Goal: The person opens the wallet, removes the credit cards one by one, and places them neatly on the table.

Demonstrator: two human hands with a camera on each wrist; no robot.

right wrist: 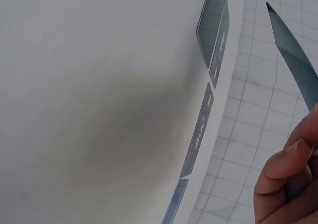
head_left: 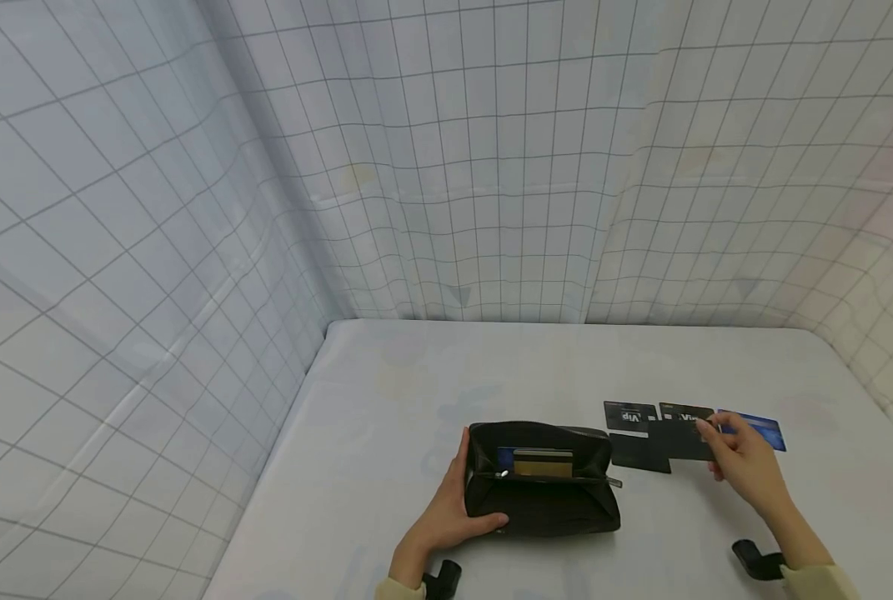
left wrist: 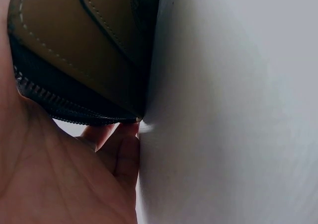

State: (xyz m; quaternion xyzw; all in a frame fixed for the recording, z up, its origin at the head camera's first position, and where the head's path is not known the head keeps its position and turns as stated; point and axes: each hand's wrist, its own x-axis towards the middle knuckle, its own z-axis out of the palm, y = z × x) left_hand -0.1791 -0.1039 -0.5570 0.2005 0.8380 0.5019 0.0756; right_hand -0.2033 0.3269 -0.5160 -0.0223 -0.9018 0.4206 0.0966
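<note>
A black zip wallet [head_left: 551, 515] stands spread open on the white table, with a gold card [head_left: 542, 469] and a blue card [head_left: 504, 456] inside. My left hand [head_left: 446, 512] grips its left end, thumb over the near side and fingers along the outer edge. In the left wrist view, the brown inside and zip teeth of the wallet [left wrist: 69, 30] show above the palm. Between thumb and fingers, my right hand [head_left: 750, 467] pinches a black card [head_left: 682, 440]. The right wrist view shows this black card [right wrist: 295, 60] raised off the table.
Right of the wallet lie a plain black card [head_left: 634, 452], a black VIP card [head_left: 629, 414], a second lettered black card [head_left: 682, 411] and a blue card [head_left: 769, 432]. White grid-patterned cloth [head_left: 461, 167] hangs behind the table [head_left: 386, 400] and along its sides.
</note>
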